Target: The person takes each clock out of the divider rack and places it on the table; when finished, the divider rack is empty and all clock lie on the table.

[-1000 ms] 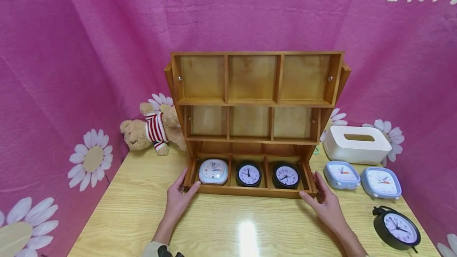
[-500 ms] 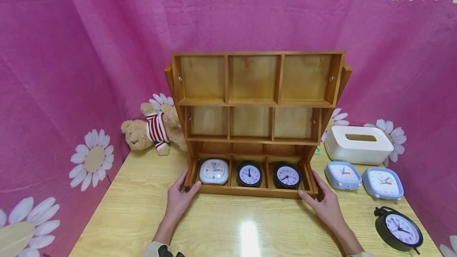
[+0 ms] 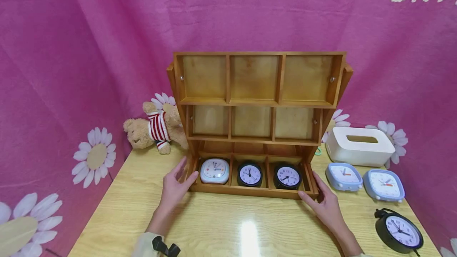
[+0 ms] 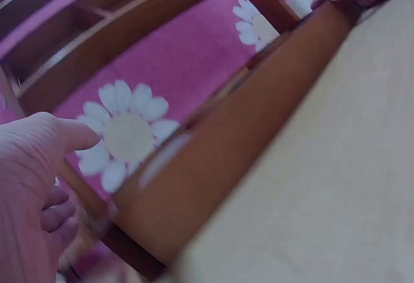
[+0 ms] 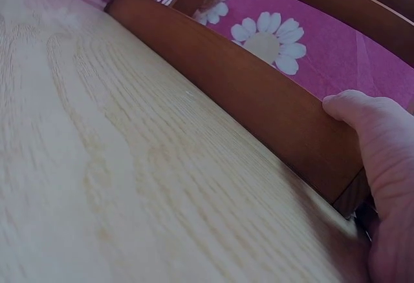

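A wooden three-tier shelf (image 3: 253, 104) stands on the table in the head view. Its bottom tier holds a pale blue-and-white alarm clock (image 3: 215, 171) at left and two round black alarm clocks, one in the middle (image 3: 250, 174) and one at right (image 3: 287, 177). At the right front corner, my right hand (image 3: 327, 207) grips the bottom tier, thumb on the front board (image 5: 259, 102) and fingers along the side. My left hand (image 3: 173, 189) is beside the left front corner, holding nothing. In the left wrist view its thumb (image 4: 74, 134) appears clear of the wood.
Two blue alarm clocks (image 3: 344, 176) (image 3: 384, 185), a black alarm clock (image 3: 399, 231) and a white tissue box (image 3: 360, 146) stand at right. A teddy bear (image 3: 153, 130) lies at left. Pink flowered cloth (image 3: 107, 50) hangs behind the table (image 3: 214, 225).
My left hand has let go of the shelf's left corner and drawn slightly left. My right hand keeps its hold. The clocks stay in their compartments.
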`<state>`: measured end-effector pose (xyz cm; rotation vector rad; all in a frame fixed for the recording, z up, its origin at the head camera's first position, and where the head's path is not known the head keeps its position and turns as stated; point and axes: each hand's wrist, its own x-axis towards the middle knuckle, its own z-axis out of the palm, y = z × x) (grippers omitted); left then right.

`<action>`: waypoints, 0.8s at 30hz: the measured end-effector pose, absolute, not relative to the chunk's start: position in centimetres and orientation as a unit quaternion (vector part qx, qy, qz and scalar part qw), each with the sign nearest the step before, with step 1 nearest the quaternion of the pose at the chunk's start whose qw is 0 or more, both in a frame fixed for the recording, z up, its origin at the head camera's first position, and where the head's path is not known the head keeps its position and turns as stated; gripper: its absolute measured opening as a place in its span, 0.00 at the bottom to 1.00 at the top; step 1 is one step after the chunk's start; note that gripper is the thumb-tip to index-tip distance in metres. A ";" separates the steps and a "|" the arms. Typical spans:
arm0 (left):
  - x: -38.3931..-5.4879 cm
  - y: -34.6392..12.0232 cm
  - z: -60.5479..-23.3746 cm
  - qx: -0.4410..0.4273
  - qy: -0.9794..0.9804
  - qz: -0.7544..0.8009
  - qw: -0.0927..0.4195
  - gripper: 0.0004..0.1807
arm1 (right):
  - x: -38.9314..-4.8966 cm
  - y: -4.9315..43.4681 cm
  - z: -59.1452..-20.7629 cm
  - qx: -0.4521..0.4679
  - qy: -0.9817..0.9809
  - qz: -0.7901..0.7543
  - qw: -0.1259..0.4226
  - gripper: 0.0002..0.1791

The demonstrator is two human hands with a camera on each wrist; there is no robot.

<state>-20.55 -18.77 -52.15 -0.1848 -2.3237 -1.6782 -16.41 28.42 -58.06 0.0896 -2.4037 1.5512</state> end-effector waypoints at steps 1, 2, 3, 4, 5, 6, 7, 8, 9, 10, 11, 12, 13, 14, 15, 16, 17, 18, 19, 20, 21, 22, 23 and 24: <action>-20.7 -18.7 -51.6 -0.069 -0.809 -0.568 0.133 0.38 | -16.4 28.4 -58.0 0.032 -0.832 0.537 0.139 0.48; -20.9 -18.6 -51.1 -0.073 -0.817 -0.557 0.127 0.38 | -16.4 28.4 -58.0 0.033 -0.833 0.535 0.139 0.47; -21.0 -18.4 -50.7 -0.076 -0.824 -0.549 0.114 0.37 | -16.4 28.5 -58.0 0.033 -0.834 0.533 0.140 0.47; -21.2 -18.2 -50.4 -0.079 -0.832 -0.541 0.097 0.37 | -16.4 28.5 -58.0 0.033 -0.836 0.530 0.141 0.47; -21.3 -18.0 -50.1 -0.079 -0.839 -0.533 0.077 0.37 | -16.4 28.5 -58.0 0.034 -0.838 0.526 0.142 0.47; -21.4 -17.7 -49.8 -0.078 -0.846 -0.525 0.056 0.36 | -16.4 28.5 -58.0 0.035 -0.839 0.524 0.145 0.47; -21.5 -17.5 -49.6 -0.078 -0.851 -0.518 0.036 0.36 | -16.4 28.5 -58.1 0.036 -0.840 0.521 0.145 0.47; -21.6 -17.2 -49.5 -0.079 -0.856 -0.511 0.021 0.36 | -16.3 28.5 -58.1 0.037 -0.842 0.518 0.147 0.47; -21.7 -16.9 -49.4 -0.079 -0.861 -0.503 0.008 0.36 | -16.3 28.5 -58.2 0.038 -0.843 0.516 0.148 0.47; -21.9 -16.5 -49.3 -0.080 -0.868 -0.490 0.003 0.36 | -16.3 28.5 -58.2 0.039 -0.843 0.516 0.151 0.47; -22.0 -16.2 -49.3 -0.079 -0.876 -0.476 0.000 0.36 | -16.3 28.6 -58.3 0.041 -0.842 0.516 0.151 0.47; -22.2 -15.9 -49.2 -0.080 -0.884 -0.461 0.000 0.36 | -16.3 28.6 -58.3 0.042 -0.841 0.518 0.152 0.47; -22.4 -15.6 -49.2 -0.079 -0.892 -0.445 -0.001 0.36 | -16.3 28.6 -58.3 0.042 -0.840 0.518 0.153 0.47; -22.6 -15.3 -49.2 -0.077 -0.901 -0.426 -0.001 0.37 | -16.3 28.6 -58.3 0.041 -0.839 0.520 0.154 0.47; -22.8 -15.1 -49.1 -0.073 -0.911 -0.407 -0.001 0.38 | -16.3 28.6 -58.3 0.041 -0.838 0.522 0.155 0.47; -22.9 -14.8 -49.1 -0.069 -0.918 -0.390 -0.004 0.39 | -16.3 28.6 -58.3 0.039 -0.837 0.523 0.155 0.47; -23.1 -14.5 -49.1 -0.065 -0.925 -0.375 -0.009 0.41 | -16.3 28.6 -58.3 0.039 -0.837 0.524 0.153 0.47; -23.3 -14.2 -49.1 -0.062 -0.931 -0.359 -0.015 0.42 | -16.3 28.6 -58.3 0.038 -0.838 0.523 0.152 0.47; -23.5 -13.9 -49.2 -0.058 -0.936 -0.346 -0.022 0.44 | -16.3 28.6 -58.3 0.038 -0.838 0.524 0.151 0.47; -23.6 -13.6 -49.2 -0.054 -0.940 -0.335 -0.027 0.45 | -16.3 28.6 -58.3 0.038 -0.838 0.524 0.150 0.47; -23.8 -13.3 -49.3 -0.051 -0.944 -0.325 -0.033 0.47 | -16.2 28.6 -58.3 0.039 -0.838 0.524 0.149 0.47; -23.9 -13.0 -49.4 -0.046 -0.947 -0.316 -0.040 0.48 | -16.3 28.6 -58.3 0.040 -0.838 0.524 0.148 0.48; -24.0 -12.7 -49.4 -0.043 -0.950 -0.307 -0.044 0.49 | -16.3 28.6 -58.2 0.040 -0.838 0.524 0.149 0.48; -24.2 -12.4 -49.4 -0.039 -0.953 -0.298 -0.047 0.50 | -16.3 28.6 -58.2 0.040 -0.838 0.523 0.150 0.47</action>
